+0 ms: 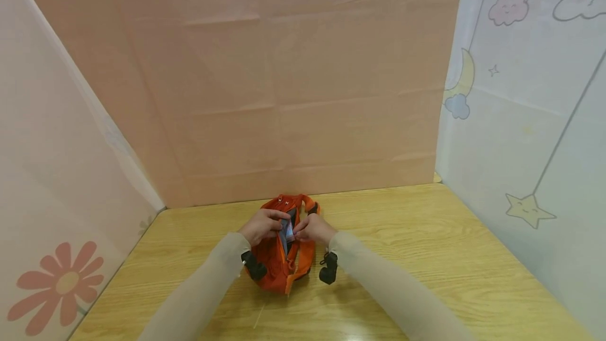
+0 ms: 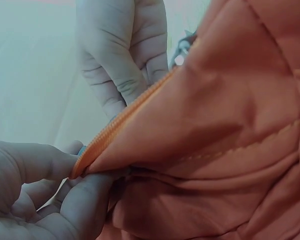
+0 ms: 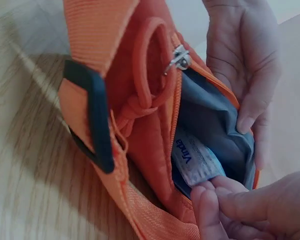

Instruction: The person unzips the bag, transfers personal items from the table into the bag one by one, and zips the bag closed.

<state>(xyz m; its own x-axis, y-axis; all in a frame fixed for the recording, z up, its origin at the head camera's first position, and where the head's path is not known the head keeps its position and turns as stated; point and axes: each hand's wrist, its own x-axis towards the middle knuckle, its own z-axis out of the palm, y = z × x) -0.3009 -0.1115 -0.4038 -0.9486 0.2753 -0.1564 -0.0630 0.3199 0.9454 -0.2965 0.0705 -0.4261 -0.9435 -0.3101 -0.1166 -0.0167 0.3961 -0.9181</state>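
An orange-red bag (image 1: 271, 272) lies on the table with its zipped opening spread, and a grey lining (image 3: 210, 110) shows inside. At the opening's edge, my left hand (image 1: 262, 225) pinches the fabric beside the orange zipper (image 2: 107, 135) between thumb and fingers. My right hand (image 1: 318, 229) pinches one end of a small plastic-wrapped tissue pack (image 3: 192, 159) marked "Vinda". Most of that pack sits within the mouth of the bag, against the lining. A metal zipper pull (image 3: 180, 57) with a cord loop hangs at the upper end of the opening.
An orange strap (image 3: 97, 30) with a black buckle (image 3: 97, 117) lies along the bag's right side. Beneath is a wood-grain table (image 1: 402, 246). A plain peach sheet (image 1: 293, 78) stands behind it, and patterned white sheets (image 1: 525, 141) flank both sides.
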